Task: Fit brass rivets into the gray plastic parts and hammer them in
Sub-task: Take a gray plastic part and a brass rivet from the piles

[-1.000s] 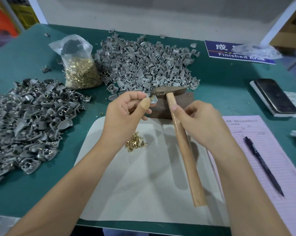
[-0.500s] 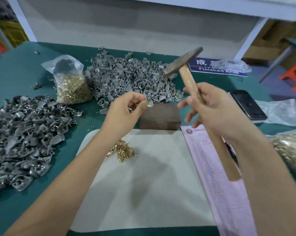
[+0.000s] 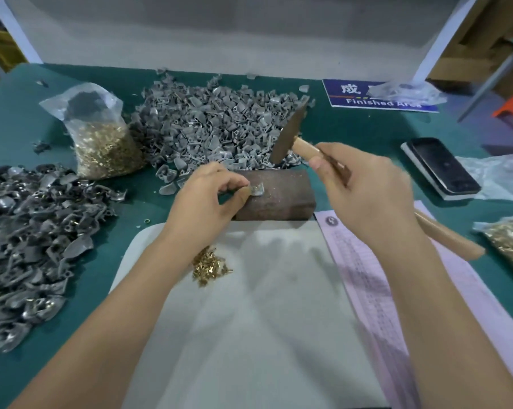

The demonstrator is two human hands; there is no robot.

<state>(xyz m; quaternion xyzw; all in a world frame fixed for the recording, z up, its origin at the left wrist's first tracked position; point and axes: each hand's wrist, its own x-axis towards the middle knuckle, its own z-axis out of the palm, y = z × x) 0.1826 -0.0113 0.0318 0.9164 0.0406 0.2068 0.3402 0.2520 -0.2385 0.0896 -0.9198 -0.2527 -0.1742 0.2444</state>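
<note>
My left hand point(image 3: 211, 199) pinches a small gray plastic part point(image 3: 257, 189) and holds it down on the left end of a brown metal block point(image 3: 281, 194). My right hand point(image 3: 364, 199) grips the wooden handle of a hammer point(image 3: 289, 134), whose dark head is raised above the block's far right corner, apart from the part. A small heap of loose brass rivets point(image 3: 209, 265) lies on the white cloth point(image 3: 249, 320) below my left wrist.
A big pile of gray parts point(image 3: 214, 125) lies behind the block; a darker pile point(image 3: 28, 237) fills the left. A plastic bag of rivets point(image 3: 101, 140) stands at back left, another point(image 3: 511, 246) at right. A phone point(image 3: 444, 165), pink form point(image 3: 376, 290) and blue sign point(image 3: 379, 97) are on the right.
My left hand has brought the gray part down onto the block. The hammer, lifted off the block a second ago, stays raised with its head now lower and closer to the block.
</note>
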